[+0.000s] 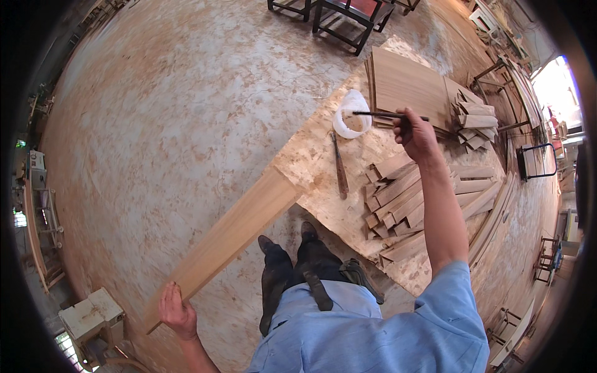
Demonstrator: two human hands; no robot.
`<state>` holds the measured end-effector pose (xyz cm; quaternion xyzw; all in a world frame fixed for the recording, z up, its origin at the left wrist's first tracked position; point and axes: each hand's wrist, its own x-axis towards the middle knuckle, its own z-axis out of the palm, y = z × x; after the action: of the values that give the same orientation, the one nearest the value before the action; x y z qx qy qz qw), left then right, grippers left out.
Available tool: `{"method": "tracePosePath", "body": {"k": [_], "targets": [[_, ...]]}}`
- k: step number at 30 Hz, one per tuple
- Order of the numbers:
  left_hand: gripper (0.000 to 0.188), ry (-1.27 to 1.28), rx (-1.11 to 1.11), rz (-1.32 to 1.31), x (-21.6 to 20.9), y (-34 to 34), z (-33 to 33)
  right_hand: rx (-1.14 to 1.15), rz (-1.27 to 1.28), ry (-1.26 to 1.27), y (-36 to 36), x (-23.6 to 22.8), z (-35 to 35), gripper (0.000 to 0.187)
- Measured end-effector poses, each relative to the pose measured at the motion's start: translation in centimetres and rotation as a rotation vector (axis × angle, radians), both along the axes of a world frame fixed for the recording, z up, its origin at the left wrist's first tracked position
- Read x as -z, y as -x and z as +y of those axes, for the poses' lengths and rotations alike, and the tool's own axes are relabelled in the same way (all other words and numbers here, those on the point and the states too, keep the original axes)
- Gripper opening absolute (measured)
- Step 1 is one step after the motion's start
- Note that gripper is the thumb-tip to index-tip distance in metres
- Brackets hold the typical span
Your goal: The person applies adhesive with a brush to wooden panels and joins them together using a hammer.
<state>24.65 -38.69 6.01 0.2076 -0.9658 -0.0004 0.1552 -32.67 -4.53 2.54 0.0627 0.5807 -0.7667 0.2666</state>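
Note:
My left hand (177,311) is closed on the near end of a long wooden board (233,233), its fingers over the edge. The board's far end rests on the corner of a plywood-topped table (317,146). In my right hand (413,133) is a thin dark stick, perhaps a brush (388,114), pinched between the fingers. Its tip points into a white plastic tub (352,115) that holds something tan. Just below the tub lies a chisel-like tool (339,166) with a brown wooden handle and a narrow dark blade.
Several wooden strips (404,196) are piled on the table's right side. Beyond the tub lie flat wooden panels (410,84), with short offcuts (477,121) beside them. Dark-framed chairs (345,25) stand at the far side. A pale machine (93,317) is at lower left.

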Motion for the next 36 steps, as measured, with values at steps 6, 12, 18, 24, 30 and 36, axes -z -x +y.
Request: {"method": "tracePosePath", "body": {"k": [6,12,18,24,30,36], "targets": [[0.041,0.031,-0.027,-0.015,-0.2,-0.2,-0.1,-0.299,-0.002,0.213,-4.8,-5.7,-2.0,0.025],[0.041,0.009,-0.024,-0.014,-0.3,-0.2,-0.4,-0.510,-0.045,0.169,-7.5,-6.2,-5.4,0.023],[0.043,-0.009,-0.026,-0.008,-0.5,-0.8,-0.2,-0.533,-0.086,0.095,-7.6,-5.8,-6.6,0.022],[0.040,-0.026,-0.035,-0.020,-0.3,-1.4,0.0,-0.592,-0.013,0.020,-7.8,-6.3,-7.6,0.023],[0.037,-0.016,-0.019,-0.021,-0.2,-1.9,0.0,-0.673,0.060,-0.062,-7.5,-6.3,-9.0,0.023],[0.033,-0.009,0.007,-0.020,-0.7,-1.9,0.3,-0.732,0.098,-0.098,-6.6,-5.4,-10.4,0.022]]}}
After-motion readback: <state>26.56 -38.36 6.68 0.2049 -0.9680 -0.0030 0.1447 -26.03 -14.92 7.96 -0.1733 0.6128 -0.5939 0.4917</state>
